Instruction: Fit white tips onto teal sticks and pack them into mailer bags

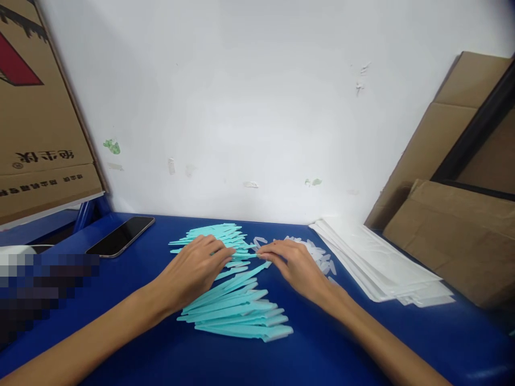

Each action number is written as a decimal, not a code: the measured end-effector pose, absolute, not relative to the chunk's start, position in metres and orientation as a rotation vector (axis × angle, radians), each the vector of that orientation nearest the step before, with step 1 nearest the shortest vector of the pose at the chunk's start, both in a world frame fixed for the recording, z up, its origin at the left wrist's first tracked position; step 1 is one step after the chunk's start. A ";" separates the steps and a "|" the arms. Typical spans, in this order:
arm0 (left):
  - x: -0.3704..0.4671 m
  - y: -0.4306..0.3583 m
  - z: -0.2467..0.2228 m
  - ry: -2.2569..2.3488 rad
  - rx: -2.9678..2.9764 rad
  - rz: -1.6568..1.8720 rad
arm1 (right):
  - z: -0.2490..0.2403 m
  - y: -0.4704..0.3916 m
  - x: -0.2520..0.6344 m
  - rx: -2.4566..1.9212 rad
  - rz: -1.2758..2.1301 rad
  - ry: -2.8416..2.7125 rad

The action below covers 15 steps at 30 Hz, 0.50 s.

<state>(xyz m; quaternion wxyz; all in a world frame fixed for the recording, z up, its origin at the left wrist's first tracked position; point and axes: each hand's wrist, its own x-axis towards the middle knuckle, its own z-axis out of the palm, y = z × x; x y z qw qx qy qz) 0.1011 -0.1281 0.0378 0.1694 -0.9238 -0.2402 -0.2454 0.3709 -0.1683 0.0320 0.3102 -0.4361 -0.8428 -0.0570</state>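
- Blue tabletop (132,343), white wall (257,107) behind
- Turquoise razor (246,255) between hands, above razor pile (237,316)
- Left hand (201,262): fingers pinching razor
- Right hand (300,265): fingertips pinching its end, near translucent caps (322,256)

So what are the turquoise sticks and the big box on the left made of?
Turquoise sticks: probably moulded plastic, fairly matte, judging by their uniform colour and repeated shape. Box: likely cardboard, dull brown, printed, with a fold line.
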 end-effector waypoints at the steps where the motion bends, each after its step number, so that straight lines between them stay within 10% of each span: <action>1: 0.102 -0.129 0.035 -0.689 -2.621 -0.656 | 0.031 -0.169 0.368 -1.140 -0.096 -2.207; 15: 0.087 -0.109 0.034 -1.132 -2.657 -0.521 | 0.026 -0.170 0.371 -1.384 0.025 -2.461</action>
